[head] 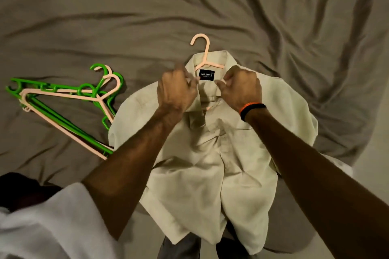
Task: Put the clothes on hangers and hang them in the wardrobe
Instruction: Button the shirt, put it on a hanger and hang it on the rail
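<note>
White sleeve fabric (42,223) is seen at the lower left of the frame, nearest the lens, with both bare forearms stretched up toward the centre. A cream short-sleeved shirt (202,164) is laid face up on a wrinkled grey bedsheet (273,17), apparently so that the bed carries its weight while it is dressed onto a pink hanger (205,57). Only the hook and part of the shoulder bar are shown above the collar; the rest is hidden inside the shirt. The collar's left edge is pinched by the curled fingers of the left hand (175,90), though that hand is blurred. The opposite collar edge is gripped by the right hand (242,88), fingers closed on cloth, an orange-and-black wristband (251,109) worn below it. The neck is judged to be being settled squarely on the hanger. Spare green and pink hangers (69,99) are piled at centre left, within reach. No wardrobe is shown.
</note>
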